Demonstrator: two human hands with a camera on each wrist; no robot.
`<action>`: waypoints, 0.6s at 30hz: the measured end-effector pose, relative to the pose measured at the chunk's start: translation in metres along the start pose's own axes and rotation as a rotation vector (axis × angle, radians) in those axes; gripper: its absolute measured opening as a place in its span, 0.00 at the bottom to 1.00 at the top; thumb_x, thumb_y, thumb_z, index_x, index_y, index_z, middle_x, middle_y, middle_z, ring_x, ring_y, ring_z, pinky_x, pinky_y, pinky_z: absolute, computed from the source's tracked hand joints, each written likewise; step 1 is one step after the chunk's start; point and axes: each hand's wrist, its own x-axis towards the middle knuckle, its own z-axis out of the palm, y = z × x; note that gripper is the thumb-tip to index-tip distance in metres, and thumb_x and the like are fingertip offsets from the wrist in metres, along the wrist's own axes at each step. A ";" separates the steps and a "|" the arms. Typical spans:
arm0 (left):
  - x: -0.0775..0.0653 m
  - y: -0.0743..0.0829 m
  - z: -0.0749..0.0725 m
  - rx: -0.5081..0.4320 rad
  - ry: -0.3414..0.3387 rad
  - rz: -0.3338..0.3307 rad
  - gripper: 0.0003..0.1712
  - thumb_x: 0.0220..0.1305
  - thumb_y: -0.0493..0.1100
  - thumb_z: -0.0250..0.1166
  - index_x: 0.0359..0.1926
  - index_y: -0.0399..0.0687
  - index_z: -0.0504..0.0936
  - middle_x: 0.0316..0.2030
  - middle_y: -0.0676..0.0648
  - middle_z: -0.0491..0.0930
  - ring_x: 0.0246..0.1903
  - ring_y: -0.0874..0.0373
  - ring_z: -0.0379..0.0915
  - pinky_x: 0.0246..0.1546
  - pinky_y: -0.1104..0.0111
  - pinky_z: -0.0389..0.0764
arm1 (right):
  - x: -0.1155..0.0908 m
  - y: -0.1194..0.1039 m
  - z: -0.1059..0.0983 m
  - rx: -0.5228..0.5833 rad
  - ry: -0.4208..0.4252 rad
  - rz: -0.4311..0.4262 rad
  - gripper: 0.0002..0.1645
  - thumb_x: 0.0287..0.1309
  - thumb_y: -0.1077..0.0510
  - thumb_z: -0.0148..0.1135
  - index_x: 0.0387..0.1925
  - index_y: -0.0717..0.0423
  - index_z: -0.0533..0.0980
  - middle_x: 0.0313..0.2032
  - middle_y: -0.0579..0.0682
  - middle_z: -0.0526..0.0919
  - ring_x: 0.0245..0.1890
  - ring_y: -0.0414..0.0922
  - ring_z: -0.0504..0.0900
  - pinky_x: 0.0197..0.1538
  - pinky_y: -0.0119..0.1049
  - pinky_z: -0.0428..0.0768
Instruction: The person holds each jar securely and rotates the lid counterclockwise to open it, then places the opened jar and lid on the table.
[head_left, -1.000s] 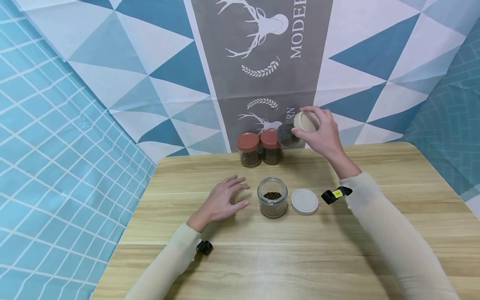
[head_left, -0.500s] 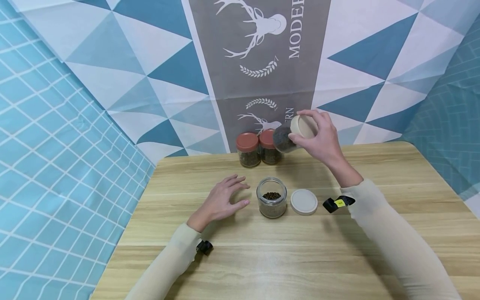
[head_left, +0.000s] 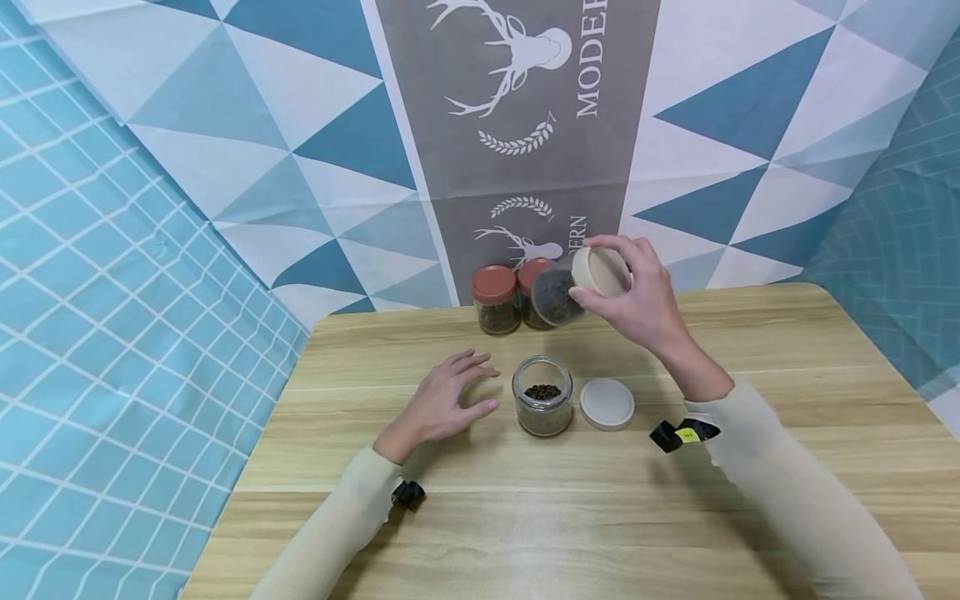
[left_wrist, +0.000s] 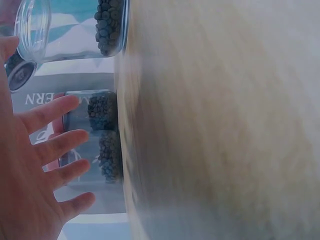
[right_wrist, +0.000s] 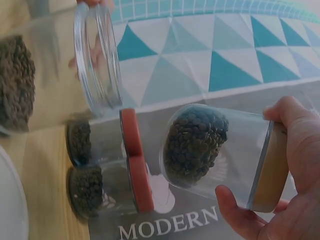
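wood table (head_left: 480, 517): pale grain, we see it running back to the wall.
left sleeve (head_left: 330, 533): off-white, enters near left, black wrist unit (head_left: 409, 495) by the cuff.
left hand (head_left: 438, 406): spread wide, fingers apart; we see a small gap between its tips and the open jar (head_left: 544, 421) just to the right.
open jar: upright mid-table, clear glass, brown pellets (head_left: 543, 392) in the bottom.
white lid (head_left: 607, 403): flat on the wood, just right of the open jar.
right hand (head_left: 641, 302): raised, closed to the width of the cream lid (head_left: 600, 272), which we see between thumb and fingers.
held jar (head_left: 555, 297): under that lid, in the air beyond the open jar; tilted, base left and down, dark pellets slumped at the base end. Hides part of the right red-lidded jar (head_left: 534, 271) from our head view; right wrist view shows them apart.
left red-lidded jar (head_left: 496, 302): upright at the far edge, close beside its twin; we see dark pellets in both.
wall cloth (head_left: 525, 179): blue-white triangles, grey panel, deer heads; we read MODERN.
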 end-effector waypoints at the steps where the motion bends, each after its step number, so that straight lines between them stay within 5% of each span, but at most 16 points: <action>1: 0.000 0.000 0.000 -0.001 -0.001 0.000 0.33 0.75 0.62 0.65 0.71 0.50 0.86 0.82 0.39 0.75 0.86 0.33 0.63 0.82 0.29 0.67 | -0.002 -0.001 0.001 0.009 -0.004 -0.005 0.38 0.59 0.56 0.84 0.71 0.48 0.82 0.62 0.66 0.77 0.60 0.58 0.76 0.53 0.64 0.84; 18: -0.002 -0.002 0.000 -0.037 -0.005 0.006 0.32 0.76 0.61 0.65 0.71 0.50 0.86 0.82 0.39 0.74 0.86 0.33 0.62 0.83 0.29 0.65 | -0.032 -0.011 0.003 0.036 -0.016 -0.036 0.39 0.57 0.60 0.84 0.70 0.53 0.82 0.62 0.63 0.79 0.60 0.45 0.72 0.54 0.61 0.83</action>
